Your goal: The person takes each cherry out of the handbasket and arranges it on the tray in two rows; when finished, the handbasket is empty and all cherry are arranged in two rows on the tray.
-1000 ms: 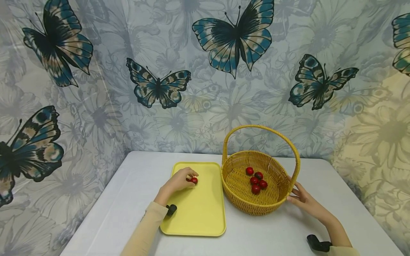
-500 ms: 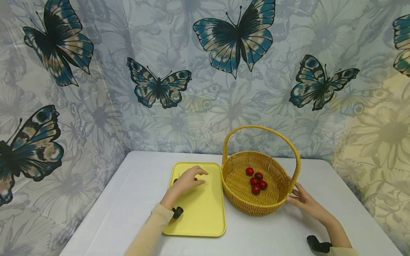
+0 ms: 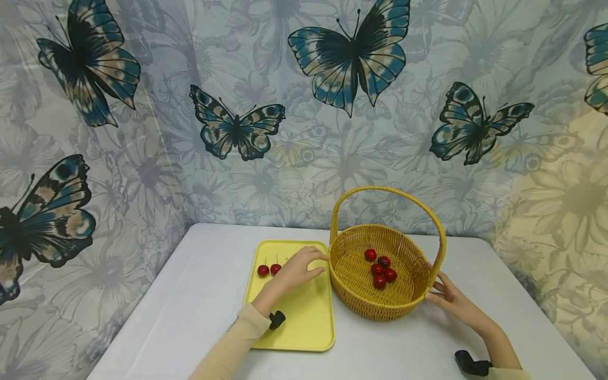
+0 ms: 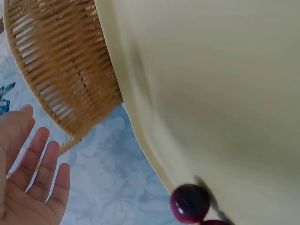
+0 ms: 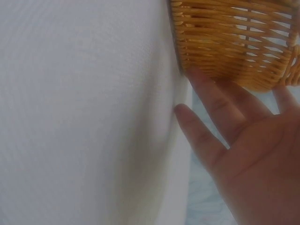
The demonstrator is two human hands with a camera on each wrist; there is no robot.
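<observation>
My left hand [image 3: 300, 268] hovers over the right half of the yellow tray [image 3: 298, 340], its fingertips close to the basket's left rim. In the left wrist view that hand [image 4: 35, 180] has its fingers spread and nothing in them. Behind it on the tray lie dark red cherries with stems, a cherry [image 3: 263, 271] at the left and another cherry [image 3: 275, 269] beside it. At the wicker basket's [image 3: 375, 311] right side, my right hand [image 3: 458, 303] touches the outer wall with extended fingers [image 5: 220, 105]. Several red cherries [image 3: 378, 268] sit inside the basket.
The basket's tall arched handle [image 3: 387, 189] rises above its rim. Tray and basket stand side by side on a white-covered table [image 3: 190, 295]. A butterfly-patterned cloth [image 3: 351, 158] hangs behind the table.
My left hand has left the cherries on the tray and moved right toward the basket, uncovering two of them. The right hand and basket have stayed in place.
</observation>
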